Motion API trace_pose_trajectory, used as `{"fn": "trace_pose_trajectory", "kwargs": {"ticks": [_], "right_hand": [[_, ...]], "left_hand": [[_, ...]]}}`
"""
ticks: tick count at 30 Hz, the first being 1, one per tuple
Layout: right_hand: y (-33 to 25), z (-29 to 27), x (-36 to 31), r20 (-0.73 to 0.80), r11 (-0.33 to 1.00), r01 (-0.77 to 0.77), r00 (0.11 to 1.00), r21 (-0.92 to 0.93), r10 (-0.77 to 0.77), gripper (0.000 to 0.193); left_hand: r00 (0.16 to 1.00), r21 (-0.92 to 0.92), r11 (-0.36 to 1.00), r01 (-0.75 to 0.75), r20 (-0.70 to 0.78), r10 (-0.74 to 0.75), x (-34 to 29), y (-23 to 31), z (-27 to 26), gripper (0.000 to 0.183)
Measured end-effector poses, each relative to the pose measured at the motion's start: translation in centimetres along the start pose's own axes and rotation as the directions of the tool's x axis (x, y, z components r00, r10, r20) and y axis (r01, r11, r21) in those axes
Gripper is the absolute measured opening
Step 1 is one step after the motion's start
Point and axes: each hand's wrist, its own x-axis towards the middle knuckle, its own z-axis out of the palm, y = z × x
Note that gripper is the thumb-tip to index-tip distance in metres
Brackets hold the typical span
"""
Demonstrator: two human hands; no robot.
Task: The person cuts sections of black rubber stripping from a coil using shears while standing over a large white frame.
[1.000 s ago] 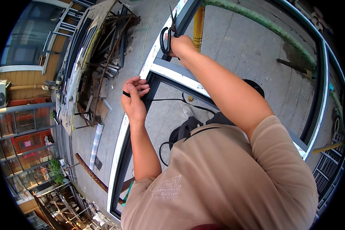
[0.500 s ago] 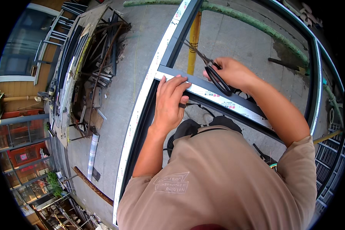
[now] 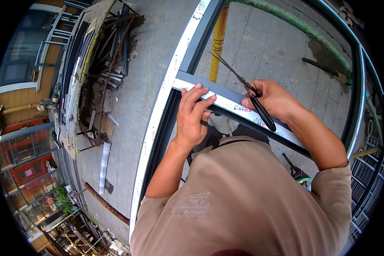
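Observation:
My right hand [image 3: 274, 99] grips black-handled scissors [image 3: 261, 112] over the frame's crossbar. Their long thin blades point up and to the left, past a yellow pole. On the crossbar [image 3: 230, 97], a dark grey metal bar with white printed protective film, rest the fingertips of my left hand [image 3: 193, 117]. Those fingers are bent a little and apart, with a dark ring on one, near where the bar meets the long side rail [image 3: 160, 91] of the frame. That rail is also covered in white film.
Under the frame run a yellow pole [image 3: 216, 53] and a green pole [image 3: 301, 30]. To the left a rack [image 3: 79, 81] carries metal profiles and scrap. A wrapped roll [image 3: 103, 168] and a rusty pipe [image 3: 104, 204] lie on the concrete ground [image 3: 136, 102].
My right hand has shifted right and slightly down with the scissors, whose handles now look closer together. My left fingers have lifted and curled slightly at the crossbar.

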Motion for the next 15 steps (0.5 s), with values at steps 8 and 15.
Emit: {"fn": "trace_pose_trajectory", "kwargs": {"ticks": [8,15], "right_hand": [[-1.6,0.2,1.3,-0.002,0.986,-0.056,0.998,-0.159,0.056,0.037],[-8.1,4.0,10.4,-0.196,0.923,0.303,0.946,0.237,-0.260,0.041]], "left_hand": [[1.000,-0.011,1.000,0.017,-0.014,-0.017,0.1,0.4,0.2,0.022],[0.999,0.015,1.000,-0.001,-0.046,0.001,0.1,-0.1,0.8,0.023]]}}
